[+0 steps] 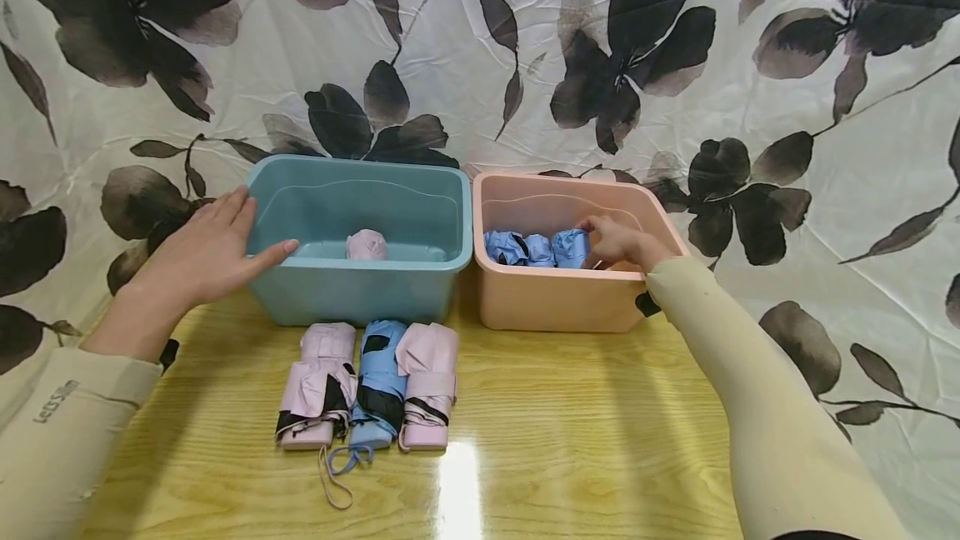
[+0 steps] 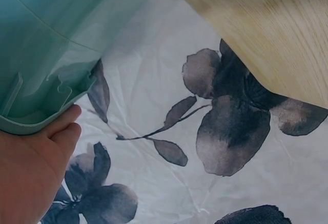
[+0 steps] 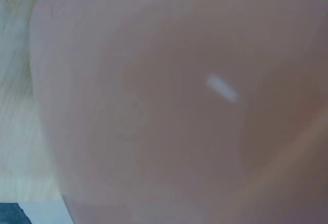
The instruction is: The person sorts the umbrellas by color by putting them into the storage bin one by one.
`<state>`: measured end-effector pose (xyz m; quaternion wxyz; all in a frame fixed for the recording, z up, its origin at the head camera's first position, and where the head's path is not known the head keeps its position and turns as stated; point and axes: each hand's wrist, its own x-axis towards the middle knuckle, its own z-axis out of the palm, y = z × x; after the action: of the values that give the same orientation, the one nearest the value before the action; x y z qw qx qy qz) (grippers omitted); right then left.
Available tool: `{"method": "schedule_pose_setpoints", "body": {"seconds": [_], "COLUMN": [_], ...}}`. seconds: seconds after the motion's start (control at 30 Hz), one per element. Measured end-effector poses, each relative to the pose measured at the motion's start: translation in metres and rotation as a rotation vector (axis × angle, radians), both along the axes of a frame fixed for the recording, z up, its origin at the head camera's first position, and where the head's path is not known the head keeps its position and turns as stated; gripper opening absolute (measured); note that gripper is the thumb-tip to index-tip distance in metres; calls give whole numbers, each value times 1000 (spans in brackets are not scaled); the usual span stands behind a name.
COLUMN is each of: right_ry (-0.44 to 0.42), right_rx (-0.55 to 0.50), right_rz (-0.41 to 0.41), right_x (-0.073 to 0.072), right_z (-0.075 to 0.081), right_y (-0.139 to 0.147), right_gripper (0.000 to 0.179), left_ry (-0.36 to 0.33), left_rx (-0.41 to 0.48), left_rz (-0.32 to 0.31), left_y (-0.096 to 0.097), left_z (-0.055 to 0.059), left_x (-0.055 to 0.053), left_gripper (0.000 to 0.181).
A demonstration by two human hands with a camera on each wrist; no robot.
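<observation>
My left hand [image 1: 198,252] rests on the left rim of the teal bin [image 1: 360,294], thumb spread along the front corner; the left wrist view shows its fingers at the rim. One pink folded umbrella [image 1: 366,245] is inside that bin. My right hand [image 1: 618,242] reaches into the peach bin [image 1: 558,302], its fingertips right at the rightmost blue folded umbrella [image 1: 570,248]. I cannot tell whether they grip it. Two more blue umbrellas [image 1: 506,248] sit left of it. The right wrist view shows mostly the blurred peach wall [image 3: 154,106].
Before the teal bin, a pink umbrella [image 1: 326,365], a blue umbrella [image 1: 382,377] and another pink umbrella [image 1: 429,382] lie side by side on the wooden table [image 1: 562,440]. Wrist cords trail toward me. A flower-patterned cloth [image 1: 517,48] hangs behind the bins.
</observation>
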<state>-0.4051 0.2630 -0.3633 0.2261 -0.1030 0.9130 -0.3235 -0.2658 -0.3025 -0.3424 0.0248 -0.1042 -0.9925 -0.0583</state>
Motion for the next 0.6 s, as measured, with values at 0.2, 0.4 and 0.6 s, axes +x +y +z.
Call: {"method": "schedule_pose_setpoints", "body": {"seconds": [0.2,0.4,0.6], "right_ry": [7,-124,-71], "right_rx": [27,-75,-52], "right_rz": [88,9,-8], "right_x": [0,1,4], "right_z": [2,3,9], "right_y": [2,2,1], "right_gripper": [77,75,78], "left_ry": [10,3,-15], "left_rx": [7,20,20], "left_rz": [-3,-7,-1], "left_y": [0,2,0], "left_z": [0,1,-1], "left_x": [-1,-2,-1], "left_gripper": [108,110,110]}}
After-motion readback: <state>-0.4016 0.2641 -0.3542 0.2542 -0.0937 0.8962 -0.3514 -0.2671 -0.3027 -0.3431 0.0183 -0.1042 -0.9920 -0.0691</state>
